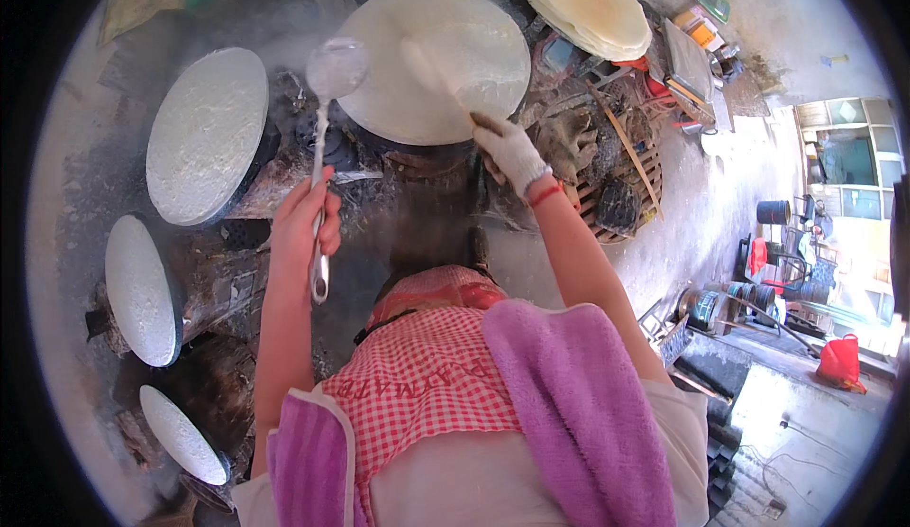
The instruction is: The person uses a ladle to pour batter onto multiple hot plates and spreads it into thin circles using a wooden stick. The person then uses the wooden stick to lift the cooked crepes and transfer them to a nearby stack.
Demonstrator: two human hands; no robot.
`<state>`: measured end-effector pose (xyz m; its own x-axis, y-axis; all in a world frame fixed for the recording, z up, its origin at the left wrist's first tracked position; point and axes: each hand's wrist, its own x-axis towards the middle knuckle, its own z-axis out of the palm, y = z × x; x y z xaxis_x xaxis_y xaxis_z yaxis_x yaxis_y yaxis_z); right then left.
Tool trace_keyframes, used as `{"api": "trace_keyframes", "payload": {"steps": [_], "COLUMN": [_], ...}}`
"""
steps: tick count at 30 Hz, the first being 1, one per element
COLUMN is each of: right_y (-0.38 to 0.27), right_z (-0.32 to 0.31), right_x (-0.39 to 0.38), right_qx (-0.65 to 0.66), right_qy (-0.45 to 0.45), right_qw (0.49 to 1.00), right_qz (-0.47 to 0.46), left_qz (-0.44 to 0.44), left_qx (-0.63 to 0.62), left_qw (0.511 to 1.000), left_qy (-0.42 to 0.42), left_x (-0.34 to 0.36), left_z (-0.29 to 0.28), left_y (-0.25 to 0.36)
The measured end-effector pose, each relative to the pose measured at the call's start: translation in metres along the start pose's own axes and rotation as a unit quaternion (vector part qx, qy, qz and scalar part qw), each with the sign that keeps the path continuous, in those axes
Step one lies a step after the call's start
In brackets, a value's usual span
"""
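Wearing purple towel [578,394] on shoulders over red-checked apron [417,385]. Facing lg round griddle [412,142], ctr, spread w/ pale batter [403,63]. To L, 3 white-topped discs [209,134]; upper R, stack of pale flatbreads [583,6]. Holding steel ladle [321,134] w/ L grip [305,212] clamped round handle, bowl by griddle's L edge. Reaching to griddle's near R edge w/ gloved R grip [510,153], prob. clamped on sth brown [485,121], mostly hidden.
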<state>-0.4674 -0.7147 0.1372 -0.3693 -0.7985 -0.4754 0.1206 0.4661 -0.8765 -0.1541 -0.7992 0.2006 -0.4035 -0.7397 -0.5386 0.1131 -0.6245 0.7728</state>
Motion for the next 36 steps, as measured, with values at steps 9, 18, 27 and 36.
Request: {"api": "trace_keyframes", "payload": {"steps": [9,18,27,36], "right_y": [0.057,0.011,0.046,0.083], "right_z": [0.01,-0.055,-0.065,-0.063], "right_x": [-0.039,-0.033,0.024,-0.05], "right_qx": [0.228,0.211,-0.187,-0.339], "right_qy": [0.086,-0.13,-0.204,-0.271], "right_qw": [0.969,0.967,0.935,0.896], "right_qz": [0.037,0.056,-0.223,-0.092], "left_qz": [-0.055,-0.191,-0.022,0.184], "left_qx": [-0.15,-0.632,-0.579,-0.619], "left_qw": [0.986,0.722,0.781,0.761], "left_qy": [-0.051,-0.207,-0.232,-0.055], "left_x": [-0.002,0.005,-0.037,-0.244], "left_z": [0.073,0.101,0.093,-0.008], "left_y": [-0.033,-0.017,-0.048,-0.154]}}
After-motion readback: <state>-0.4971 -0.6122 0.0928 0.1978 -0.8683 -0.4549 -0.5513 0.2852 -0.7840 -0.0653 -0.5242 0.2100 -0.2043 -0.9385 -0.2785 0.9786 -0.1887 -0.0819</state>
